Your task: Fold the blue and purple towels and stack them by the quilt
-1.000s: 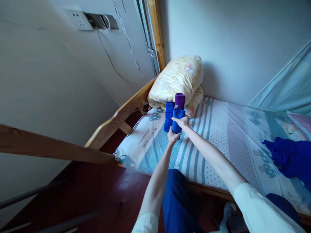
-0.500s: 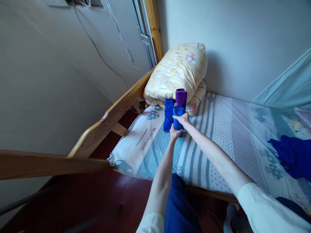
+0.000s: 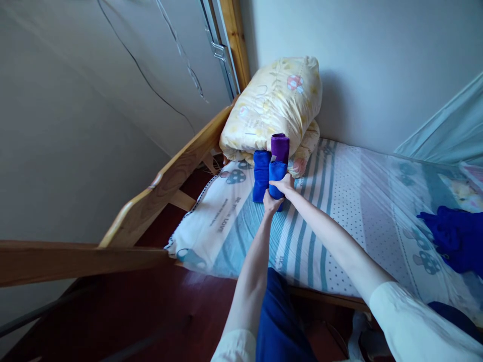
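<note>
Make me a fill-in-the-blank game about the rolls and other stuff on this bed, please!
1. The left grip and right grip are on the held roll, whose colour is ____.
2. The rear roll, directly behind it, is coloured ____.
3. The puffy bundle has a background of pale ____.
4. The bunched blue cloth lies near the picture's ____ edge.

Missing words: blue; purple; yellow; right.

The wood-framed bed (image 3: 181, 171) bears a patterned sheet (image 3: 347, 216). On the sheet: a bundled yellow quilt (image 3: 267, 110) beyond the hands (image 3: 286, 185); a dark-blue roll (image 3: 261, 176) just left of them; a purple roll (image 3: 280, 147) just beyond, base hidden; a crumpled blue cloth (image 3: 458, 239) well to their right.
</note>
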`<state>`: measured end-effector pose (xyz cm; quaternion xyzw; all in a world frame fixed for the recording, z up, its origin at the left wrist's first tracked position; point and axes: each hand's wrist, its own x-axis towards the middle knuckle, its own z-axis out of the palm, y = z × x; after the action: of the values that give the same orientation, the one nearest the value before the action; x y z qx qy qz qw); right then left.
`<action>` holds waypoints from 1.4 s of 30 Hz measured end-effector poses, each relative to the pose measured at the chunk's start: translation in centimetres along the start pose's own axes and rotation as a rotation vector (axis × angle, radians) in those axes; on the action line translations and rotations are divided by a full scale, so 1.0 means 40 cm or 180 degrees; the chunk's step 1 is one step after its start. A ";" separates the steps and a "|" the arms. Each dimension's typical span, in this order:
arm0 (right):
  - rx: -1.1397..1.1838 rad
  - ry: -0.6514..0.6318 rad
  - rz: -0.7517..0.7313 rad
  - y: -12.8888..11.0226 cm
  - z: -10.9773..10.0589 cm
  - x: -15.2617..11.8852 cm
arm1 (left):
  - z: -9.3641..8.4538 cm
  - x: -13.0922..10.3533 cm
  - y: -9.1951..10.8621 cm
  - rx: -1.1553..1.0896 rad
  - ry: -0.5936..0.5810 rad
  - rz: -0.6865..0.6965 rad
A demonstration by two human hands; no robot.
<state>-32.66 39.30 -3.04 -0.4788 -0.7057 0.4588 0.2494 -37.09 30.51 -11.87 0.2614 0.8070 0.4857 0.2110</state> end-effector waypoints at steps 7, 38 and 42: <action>0.0044 0.0411 -0.0004 0.063 -0.018 -0.058 | -0.013 -0.023 -0.045 0.0148 0.0130 0.0198; -0.0328 0.2057 0.2127 0.856 -1.288 -0.954 | 0.215 -1.012 -0.036 0.3874 -0.2242 0.1578; -0.0333 0.2100 0.2030 0.892 -1.322 -0.900 | 0.251 -1.039 -0.010 0.3888 -0.2128 0.1581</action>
<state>40.13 32.65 -7.48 -0.8045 -0.4283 0.2995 0.2824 0.97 11.08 -13.02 0.6413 0.7432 -0.1220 0.1464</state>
